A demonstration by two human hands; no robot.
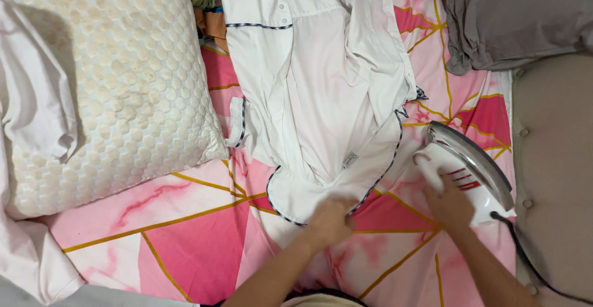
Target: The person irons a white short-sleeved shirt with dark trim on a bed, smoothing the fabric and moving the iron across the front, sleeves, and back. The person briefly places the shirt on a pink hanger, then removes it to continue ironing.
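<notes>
The left hand [332, 219] is pressing flat on the white shirt's [321, 97] near hem at mid-bed, while the right hand [450, 205], closed around the iron [466, 171], is sitting just right of it.

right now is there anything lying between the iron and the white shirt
Nothing visible does. The iron, gripped by the right hand, stands tipped up on the pink sheet just right of the white shirt; only bare sheet separates them. The left hand presses the shirt's near hem.
</notes>
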